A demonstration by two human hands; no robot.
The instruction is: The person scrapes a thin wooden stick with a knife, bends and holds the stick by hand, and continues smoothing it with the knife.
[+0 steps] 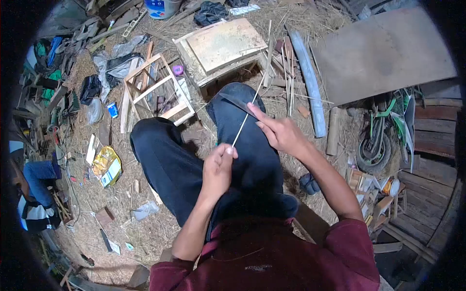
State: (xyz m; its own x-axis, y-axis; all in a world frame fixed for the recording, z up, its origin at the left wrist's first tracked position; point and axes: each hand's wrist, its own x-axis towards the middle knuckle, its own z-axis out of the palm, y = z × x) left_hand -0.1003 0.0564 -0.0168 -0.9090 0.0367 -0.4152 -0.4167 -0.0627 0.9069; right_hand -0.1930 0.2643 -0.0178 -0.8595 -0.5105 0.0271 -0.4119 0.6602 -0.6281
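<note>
Closed round the lower end of a thin pale strip [241, 127] is my left hand [218, 167], above my lap. The strip runs up and to the right, past my knee. My right hand [281, 133] grips a knife [235, 103], whose dark blade points up and left over my right knee. The blade crosses the strip near my right fingers, and the index finger is stretched along it. Most of the handle is hidden in the palm.
Ahead stand a wooden box [225, 43] and a small wooden frame [158, 92]. A blue-grey plank [310, 85], a large board [383, 56] and a small motorbike [376, 145] are at the right. Another person's leg [39, 179] shows at the far left. Shavings litter the ground.
</note>
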